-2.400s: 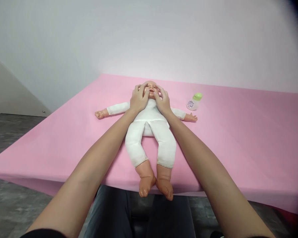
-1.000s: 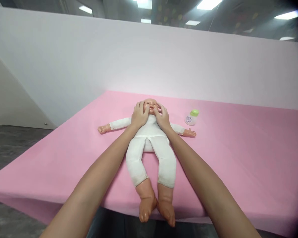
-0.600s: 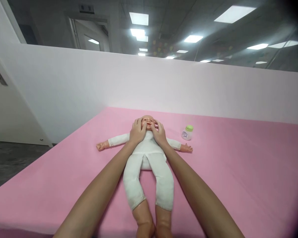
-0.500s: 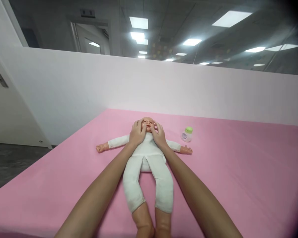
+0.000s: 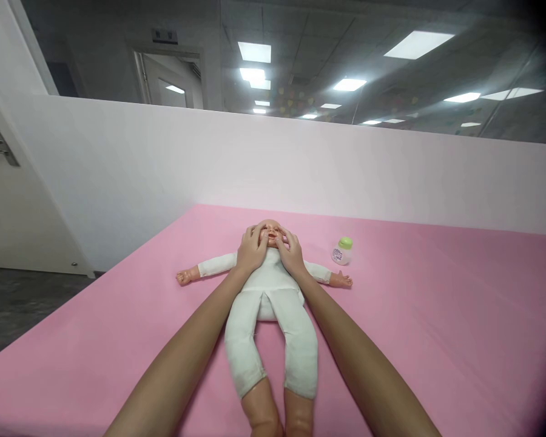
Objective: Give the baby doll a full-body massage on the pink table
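A baby doll in a white suit lies on its back on the pink table, arms spread, feet toward me. My left hand rests on the left side of the doll's head, fingers spread over the cheek. On the right side of the head lies my right hand, its thumb near the mouth. Both thumbs press on the face. The doll's feet run out of the bottom of the view.
A small clear bottle with a green cap stands on the table right of the doll's head. A white partition wall backs the table. A white door is at the left.
The view has tilted upward, showing the ceiling lights and doorway. My hands stay on the doll's head, with the thumbs shifting slightly over its cheeks.
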The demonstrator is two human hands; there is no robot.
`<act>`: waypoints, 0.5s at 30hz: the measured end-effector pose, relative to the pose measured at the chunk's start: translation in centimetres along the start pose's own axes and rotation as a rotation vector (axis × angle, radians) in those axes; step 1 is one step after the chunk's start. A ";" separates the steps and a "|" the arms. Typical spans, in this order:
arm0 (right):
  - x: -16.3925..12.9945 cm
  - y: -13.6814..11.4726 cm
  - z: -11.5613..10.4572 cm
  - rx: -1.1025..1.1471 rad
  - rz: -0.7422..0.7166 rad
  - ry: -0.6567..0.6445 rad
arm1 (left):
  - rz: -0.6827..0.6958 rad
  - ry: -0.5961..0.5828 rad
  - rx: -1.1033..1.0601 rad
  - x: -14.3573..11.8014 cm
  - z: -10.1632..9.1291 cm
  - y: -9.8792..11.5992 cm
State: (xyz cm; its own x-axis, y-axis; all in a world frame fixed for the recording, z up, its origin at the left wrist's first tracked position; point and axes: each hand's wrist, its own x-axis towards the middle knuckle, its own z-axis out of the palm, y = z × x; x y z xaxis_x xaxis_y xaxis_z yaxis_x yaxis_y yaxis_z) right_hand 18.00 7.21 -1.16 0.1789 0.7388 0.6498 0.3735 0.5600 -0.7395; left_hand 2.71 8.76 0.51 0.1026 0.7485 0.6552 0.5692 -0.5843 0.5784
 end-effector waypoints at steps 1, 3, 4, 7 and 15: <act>0.0 0.1 0.0 -0.002 -0.006 -0.002 | -0.001 -0.001 -0.001 0.0 0.0 0.0; 0.0 0.2 0.0 0.004 0.000 0.007 | 0.001 0.006 -0.006 0.0 0.0 0.0; 0.1 0.3 0.1 0.009 0.009 0.013 | 0.002 0.013 -0.009 0.0 0.1 0.0; 0.1 0.4 0.1 0.023 0.041 0.014 | 0.001 0.025 -0.013 0.0 0.2 -0.1; 0.1 0.2 0.0 0.034 0.067 0.006 | -0.001 0.009 -0.004 0.0 0.1 0.0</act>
State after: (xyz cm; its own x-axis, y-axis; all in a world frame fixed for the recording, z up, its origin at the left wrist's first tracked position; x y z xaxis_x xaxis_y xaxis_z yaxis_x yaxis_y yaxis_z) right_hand 18.05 7.40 -1.30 0.2076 0.7730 0.5995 0.3297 0.5217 -0.7868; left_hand 2.83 8.81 0.44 0.0946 0.7460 0.6591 0.5659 -0.5850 0.5810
